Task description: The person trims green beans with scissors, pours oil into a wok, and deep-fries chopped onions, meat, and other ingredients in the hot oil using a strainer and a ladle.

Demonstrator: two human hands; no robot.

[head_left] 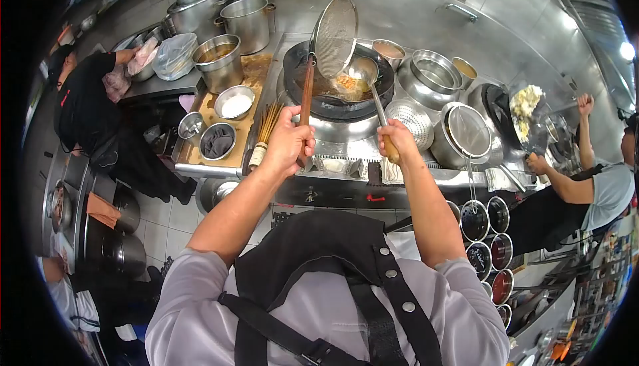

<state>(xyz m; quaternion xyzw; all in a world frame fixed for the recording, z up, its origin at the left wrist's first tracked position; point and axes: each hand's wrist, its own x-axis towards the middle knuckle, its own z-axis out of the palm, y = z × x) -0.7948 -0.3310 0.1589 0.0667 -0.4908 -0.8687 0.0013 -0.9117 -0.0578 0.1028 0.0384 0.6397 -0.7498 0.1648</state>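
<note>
My left hand (289, 141) is wrapped round the wooden handle of a round wire-mesh strainer (335, 36), which is raised and tilted above the wok. A wok ladle (377, 96) with a wooden grip is in my right hand (401, 141), its bowl down inside the wok. The black wok (298, 85) sits on the burner and holds brownish liquid with small orange-brown bits of food (348, 84). The raised strainer hides part of the wok's far side. To the right of the wok, near my right hand, lies a perforated skimmer (409, 121).
A bamboo wok brush (263, 129), a bowl of white powder (234, 103) and a tall pot (218, 59) stand left. Pots (436, 71) and a sieve (470, 129) are at right. One person (86, 109) works far left; another (579, 193) tosses food in a wok at right.
</note>
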